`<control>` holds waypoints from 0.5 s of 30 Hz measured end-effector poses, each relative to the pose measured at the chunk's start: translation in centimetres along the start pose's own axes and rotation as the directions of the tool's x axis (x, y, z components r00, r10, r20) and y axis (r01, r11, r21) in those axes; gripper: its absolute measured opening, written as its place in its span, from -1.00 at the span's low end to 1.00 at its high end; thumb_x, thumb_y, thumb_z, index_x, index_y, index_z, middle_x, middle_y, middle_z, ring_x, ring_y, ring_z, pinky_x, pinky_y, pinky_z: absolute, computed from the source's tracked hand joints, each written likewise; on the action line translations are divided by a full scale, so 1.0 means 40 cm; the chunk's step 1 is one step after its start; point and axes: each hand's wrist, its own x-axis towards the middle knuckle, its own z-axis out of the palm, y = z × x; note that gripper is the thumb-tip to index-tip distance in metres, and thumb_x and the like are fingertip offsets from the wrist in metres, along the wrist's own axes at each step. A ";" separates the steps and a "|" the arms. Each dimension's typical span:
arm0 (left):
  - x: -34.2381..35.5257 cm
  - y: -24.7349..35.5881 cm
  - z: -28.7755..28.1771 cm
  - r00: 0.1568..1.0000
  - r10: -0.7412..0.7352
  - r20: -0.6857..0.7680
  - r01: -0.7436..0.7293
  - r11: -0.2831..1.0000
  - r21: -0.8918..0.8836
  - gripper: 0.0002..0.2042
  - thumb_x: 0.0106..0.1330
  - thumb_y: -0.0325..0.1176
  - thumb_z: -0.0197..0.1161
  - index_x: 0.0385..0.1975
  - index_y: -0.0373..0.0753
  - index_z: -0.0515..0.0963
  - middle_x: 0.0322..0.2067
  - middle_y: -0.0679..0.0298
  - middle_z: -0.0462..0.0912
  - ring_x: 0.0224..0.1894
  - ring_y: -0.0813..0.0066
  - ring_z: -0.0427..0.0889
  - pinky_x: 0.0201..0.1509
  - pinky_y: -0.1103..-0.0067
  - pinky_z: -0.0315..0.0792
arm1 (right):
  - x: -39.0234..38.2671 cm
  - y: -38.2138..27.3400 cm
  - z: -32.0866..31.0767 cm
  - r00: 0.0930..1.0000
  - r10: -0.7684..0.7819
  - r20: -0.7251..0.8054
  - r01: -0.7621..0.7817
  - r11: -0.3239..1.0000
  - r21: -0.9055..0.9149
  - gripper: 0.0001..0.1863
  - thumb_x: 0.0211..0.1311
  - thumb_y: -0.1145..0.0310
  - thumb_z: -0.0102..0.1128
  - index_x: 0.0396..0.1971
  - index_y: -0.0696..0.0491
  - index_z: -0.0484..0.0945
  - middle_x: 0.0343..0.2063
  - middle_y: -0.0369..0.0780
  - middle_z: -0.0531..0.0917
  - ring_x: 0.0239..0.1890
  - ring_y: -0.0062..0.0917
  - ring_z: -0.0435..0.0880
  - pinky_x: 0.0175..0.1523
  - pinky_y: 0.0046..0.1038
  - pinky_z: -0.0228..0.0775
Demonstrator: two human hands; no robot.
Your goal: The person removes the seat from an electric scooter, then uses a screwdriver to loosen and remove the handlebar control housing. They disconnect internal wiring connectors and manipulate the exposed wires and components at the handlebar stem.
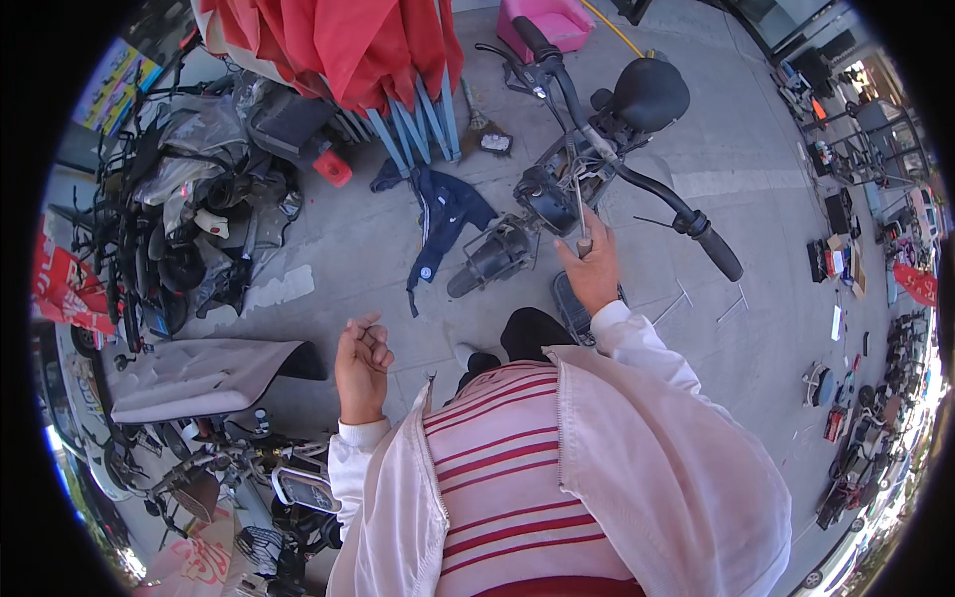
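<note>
The left hand (362,363) is half curled; whether it pinches anything, I cannot tell. Rightward, the right hand (595,267) grips a screwdriver (584,245), probably light and rigid, best held by its handle, pointing toward the two-wheeler (547,199) just ahead.

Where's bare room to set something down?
Bare grey concrete floor lies between the thin silver T-shaped rods and the black and brown boxes at right; another patch, between the crumpled navy cloth garment and the dark jumbled heap. It's crowded at the black bike, where the person's right grip holds a slim metal tool.
</note>
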 end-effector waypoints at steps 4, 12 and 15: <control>0.228 0.028 0.137 0.939 -0.257 0.231 0.192 0.944 0.270 -0.51 0.43 0.04 -0.06 0.00 -0.32 0.45 -0.36 0.31 0.51 -0.57 0.70 0.19 -0.45 0.72 0.17 | 0.023 -0.025 0.054 0.987 -0.027 -0.155 0.005 0.990 -0.140 -0.34 0.00 0.31 0.37 0.19 -0.18 0.39 0.11 -0.17 0.45 -0.11 -0.24 0.62 -0.07 -0.32 0.50; 0.553 -0.093 0.449 0.733 -0.651 0.196 0.331 0.594 0.733 -0.41 0.23 0.19 0.18 0.01 -0.22 0.50 -0.35 0.35 0.56 -0.57 0.74 0.18 -0.45 0.73 0.13 | 0.019 0.009 0.135 0.986 -0.025 -0.166 0.004 0.992 -0.129 -0.38 0.06 0.35 0.31 0.19 -0.23 0.40 0.10 -0.20 0.47 -0.26 -0.23 0.68 -0.21 -0.32 0.55; 0.649 -0.119 0.478 0.640 -0.740 0.207 0.248 0.454 0.856 -0.46 0.23 0.10 0.26 0.03 -0.21 0.46 -0.30 0.28 0.59 -0.55 0.73 0.29 -0.46 0.69 0.18 | 0.023 0.009 0.157 0.999 0.032 -0.042 -0.035 0.995 -0.097 -0.40 0.09 0.37 0.26 0.20 -0.25 0.39 0.11 -0.19 0.46 -0.26 -0.23 0.68 -0.22 -0.31 0.55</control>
